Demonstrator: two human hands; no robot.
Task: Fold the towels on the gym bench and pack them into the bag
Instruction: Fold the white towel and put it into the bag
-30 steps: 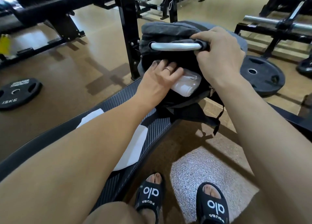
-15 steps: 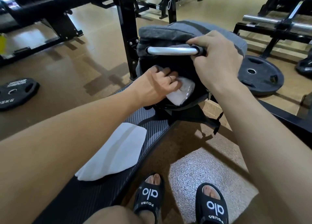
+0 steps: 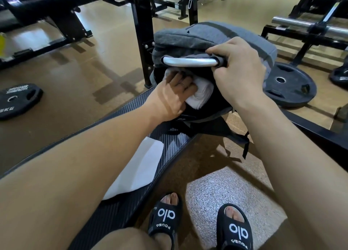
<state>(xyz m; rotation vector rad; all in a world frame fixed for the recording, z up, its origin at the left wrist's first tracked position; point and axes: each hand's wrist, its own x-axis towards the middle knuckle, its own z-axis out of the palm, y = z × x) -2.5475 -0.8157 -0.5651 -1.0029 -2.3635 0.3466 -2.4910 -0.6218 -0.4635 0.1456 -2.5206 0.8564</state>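
l hand (image 3: 172, 96) is at the mouth of the grey backpack (image 3: 216, 37), fingers (image 3: 183, 82) curled over a folded white towel (image 3: 200, 93) and pushing it in; towel is abt half inside, lower end still poking out toward 6 o'clock. r hand (image 3: 239, 71) grips the backpack's silver carry handle (image 3: 190, 61), fingers wrapped round its r end, holding the opening up. backpack sits at the far end of the counter (image 3: 120, 210), around 12 o'clock. a second white towel (image 3: 137, 169) lies flat on the counter at 7 o'clock, partly under the l forearm, not yet packed; can't tell how neatly it's folded.

risks, as i judge them: towel could bunch or unfold at the opening if pushed w/o the mouth held wide. if the r hand lets the handle sag, the opening closes on the l hand. backpack overhangs the counter edge on its r side w/ straps (image 3: 243, 138) dangling, so a hard shove could tip it off toward 3 o'clock. l forearm could drag the second towel off the counter.

counter is black padded w/ a woven carbon-look texture, running diagonally. room is a gym: tan floor, black rack frames at 11-12 o'clock, weight plate (image 3: 17, 101) on the floor at 9 o'clock, another weight plate (image 3: 288, 87) at 2 o'clock, chrome bar (image 3: 308, 26) at 1 o'clock. speckled grey mat (image 3: 226, 197) underfoot, black slides (image 3: 165, 217) on the feet.
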